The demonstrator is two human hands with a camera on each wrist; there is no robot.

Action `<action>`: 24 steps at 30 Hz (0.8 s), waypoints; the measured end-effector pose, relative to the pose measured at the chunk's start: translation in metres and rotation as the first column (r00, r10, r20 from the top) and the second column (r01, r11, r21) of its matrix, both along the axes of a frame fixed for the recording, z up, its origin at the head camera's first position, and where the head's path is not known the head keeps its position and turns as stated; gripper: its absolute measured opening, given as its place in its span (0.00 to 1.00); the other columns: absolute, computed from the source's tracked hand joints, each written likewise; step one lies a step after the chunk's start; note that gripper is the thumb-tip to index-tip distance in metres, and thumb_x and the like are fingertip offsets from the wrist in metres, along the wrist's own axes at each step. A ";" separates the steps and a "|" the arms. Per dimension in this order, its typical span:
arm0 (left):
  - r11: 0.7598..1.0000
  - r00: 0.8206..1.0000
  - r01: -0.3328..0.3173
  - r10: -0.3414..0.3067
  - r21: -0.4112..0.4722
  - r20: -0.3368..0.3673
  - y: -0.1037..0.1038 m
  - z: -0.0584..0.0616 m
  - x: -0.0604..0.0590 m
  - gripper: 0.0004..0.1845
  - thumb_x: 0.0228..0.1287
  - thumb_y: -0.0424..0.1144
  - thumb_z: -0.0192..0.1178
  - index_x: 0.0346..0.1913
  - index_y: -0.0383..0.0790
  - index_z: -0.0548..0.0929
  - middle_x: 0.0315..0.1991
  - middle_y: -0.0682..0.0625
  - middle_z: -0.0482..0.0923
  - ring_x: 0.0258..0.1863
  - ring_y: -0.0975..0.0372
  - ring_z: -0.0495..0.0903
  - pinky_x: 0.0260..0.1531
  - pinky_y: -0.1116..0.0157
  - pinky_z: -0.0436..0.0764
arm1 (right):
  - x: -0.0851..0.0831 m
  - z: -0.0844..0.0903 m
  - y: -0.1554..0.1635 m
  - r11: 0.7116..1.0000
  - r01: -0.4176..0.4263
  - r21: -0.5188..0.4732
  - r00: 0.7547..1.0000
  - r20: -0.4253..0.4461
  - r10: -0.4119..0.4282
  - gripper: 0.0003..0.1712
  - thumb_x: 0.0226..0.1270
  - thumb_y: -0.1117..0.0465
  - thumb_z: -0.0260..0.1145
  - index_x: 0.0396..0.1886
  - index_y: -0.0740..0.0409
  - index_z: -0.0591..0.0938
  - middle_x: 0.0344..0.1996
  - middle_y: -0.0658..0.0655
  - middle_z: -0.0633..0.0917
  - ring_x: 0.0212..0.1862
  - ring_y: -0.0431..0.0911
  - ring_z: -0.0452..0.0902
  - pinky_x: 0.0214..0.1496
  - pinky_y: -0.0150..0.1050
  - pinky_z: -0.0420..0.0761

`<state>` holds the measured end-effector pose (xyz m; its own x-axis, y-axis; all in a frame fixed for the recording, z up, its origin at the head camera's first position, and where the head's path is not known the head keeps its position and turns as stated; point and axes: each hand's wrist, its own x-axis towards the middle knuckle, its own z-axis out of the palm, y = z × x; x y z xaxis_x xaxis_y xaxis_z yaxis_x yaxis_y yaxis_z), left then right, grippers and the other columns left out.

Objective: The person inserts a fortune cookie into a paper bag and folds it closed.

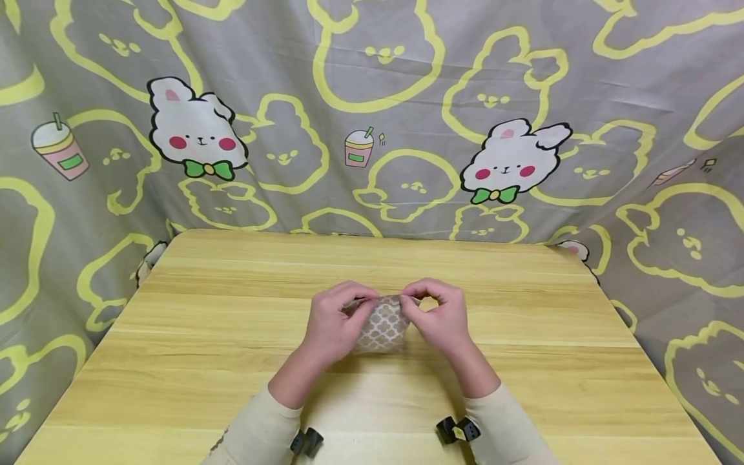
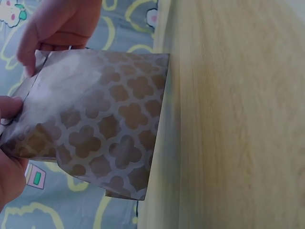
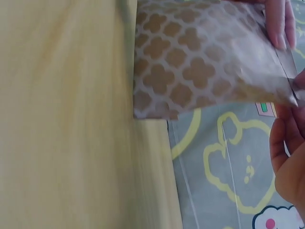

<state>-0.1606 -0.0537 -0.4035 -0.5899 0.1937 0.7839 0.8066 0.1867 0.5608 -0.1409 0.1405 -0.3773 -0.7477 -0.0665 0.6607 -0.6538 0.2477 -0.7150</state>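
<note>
- The patterned bag, a small paper pouch printed with a brown-and-white quatrefoil lattice, is standing near the middle of the wooden table, directly in front of the person and between the two hands.
- Its base is resting on the tabletop while its mouth is pointing up and slightly away from the person; the long axis is therefore running roughly upright, with the top edge lying left to right.
- The left hand is pinching the left end of the top edge between thumb and curled fingers; the left wrist view is showing the thumb pressing against the paper near the seam.
- The right hand is pinching the right end of the same edge in a mirrored grasp, fingertips curling over the rim.
- Both hands are sitting equally close to the bag, neither one leading; the wrists are angling inward from cream sleeves so that the knuckles are nearly meeting above the bag.
- Whether the mouth is standing open or pressed flat cannot be told, since the fingers are covering it.
- A grey curtain with rabbit print is hanging behind and beside the table.
</note>
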 end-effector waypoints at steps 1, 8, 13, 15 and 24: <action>1.000 1.000 0.000 0.000 0.003 0.001 -0.001 0.000 0.000 0.07 0.58 0.22 0.68 0.34 0.36 0.87 0.32 0.50 0.86 0.32 0.60 0.85 0.36 0.66 0.83 | -0.001 0.000 0.002 1.000 0.004 0.000 1.000 0.002 -0.004 0.10 0.49 0.83 0.66 0.23 0.68 0.85 0.22 0.60 0.85 0.26 0.45 0.78 0.32 0.34 0.78; 0.999 0.999 -0.013 0.012 0.035 0.029 -0.003 0.000 -0.002 0.08 0.56 0.21 0.68 0.33 0.37 0.87 0.32 0.50 0.86 0.30 0.60 0.84 0.32 0.66 0.82 | -0.005 0.000 0.015 0.997 0.043 -0.057 0.999 0.004 -0.042 0.08 0.49 0.85 0.65 0.23 0.71 0.83 0.21 0.62 0.83 0.26 0.41 0.77 0.32 0.31 0.77; 0.999 0.999 0.006 -0.008 0.048 0.043 -0.003 0.000 -0.001 0.09 0.55 0.21 0.70 0.34 0.37 0.87 0.32 0.49 0.86 0.30 0.58 0.84 0.32 0.64 0.83 | -0.005 -0.001 0.013 0.996 -0.057 -0.069 0.998 0.033 0.059 0.06 0.53 0.84 0.66 0.31 0.77 0.82 0.27 0.67 0.84 0.31 0.41 0.79 0.37 0.34 0.79; 0.999 0.999 0.019 -0.020 0.037 0.048 -0.003 0.000 -0.001 0.08 0.55 0.21 0.70 0.34 0.37 0.87 0.32 0.48 0.86 0.31 0.58 0.84 0.33 0.63 0.83 | -0.005 -0.002 0.009 0.992 -0.125 -0.024 0.991 0.047 0.126 0.07 0.54 0.83 0.68 0.33 0.75 0.84 0.29 0.67 0.85 0.32 0.42 0.79 0.37 0.34 0.79; 0.997 0.996 0.062 -0.059 -0.047 0.068 -0.004 0.003 0.000 0.04 0.58 0.26 0.70 0.35 0.37 0.88 0.33 0.50 0.86 0.32 0.61 0.84 0.33 0.67 0.83 | -0.004 -0.004 -0.001 0.979 -0.199 0.040 0.980 -0.006 0.199 0.10 0.52 0.85 0.69 0.28 0.69 0.87 0.26 0.60 0.87 0.26 0.47 0.76 0.32 0.33 0.75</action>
<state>-0.1605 -0.0581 -0.4004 -0.6262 0.2680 0.7321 0.7786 0.1672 0.6048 -0.1453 0.1391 -0.3817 -0.7101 -0.2394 0.6621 -0.7000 0.1397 -0.7003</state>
